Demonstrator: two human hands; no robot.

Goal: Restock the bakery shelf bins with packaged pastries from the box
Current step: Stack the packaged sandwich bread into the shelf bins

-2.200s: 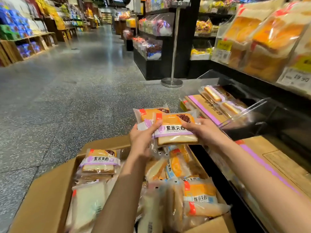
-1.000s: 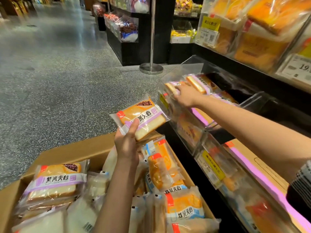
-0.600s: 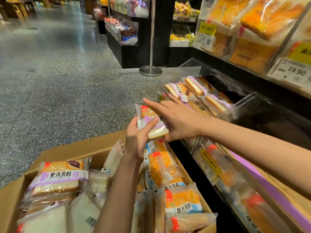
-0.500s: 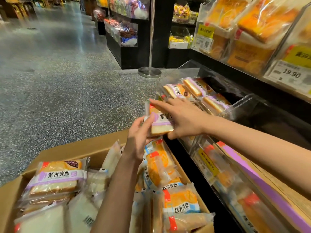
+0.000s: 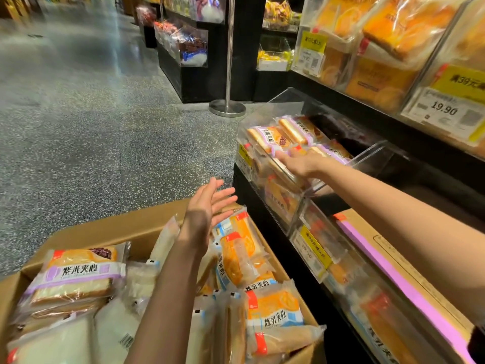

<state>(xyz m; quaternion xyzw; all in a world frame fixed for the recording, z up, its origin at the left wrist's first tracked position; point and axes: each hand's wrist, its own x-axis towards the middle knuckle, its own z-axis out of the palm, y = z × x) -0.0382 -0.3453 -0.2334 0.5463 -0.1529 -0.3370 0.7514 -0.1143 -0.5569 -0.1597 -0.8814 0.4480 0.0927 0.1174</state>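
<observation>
The left hand (image 5: 202, 208) hangs above the far edge of the cardboard box (image 5: 110, 229) with its grip apart: fingers spread, palm turned to the right, nothing held. Directly below and to the right of this hand, orange-and-blue packaged pastries (image 5: 273, 311) stand packed on edge inside the box. To the left of the hand, a purple-banded pastry pack (image 5: 76, 274) lies flat on top of the other packs at the box's left side.

The right hand (image 5: 301, 164) reaches into the clear acrylic bin (image 5: 367, 158) on the low shelf, palm down, fingers extended and laid flat on a pack in the bin; the grip is not closed around anything. Just beyond its fingertips, purple-banded packs (image 5: 270, 137) lie side by side in the bin, touching one another. Below the right forearm, a second clear bin (image 5: 322, 248) with a yellow price tag (image 5: 315, 245) holds more packs. Above the right hand, the upper shelf carries large bagged breads (image 5: 404, 24) behind a price label (image 5: 446, 109).
</observation>
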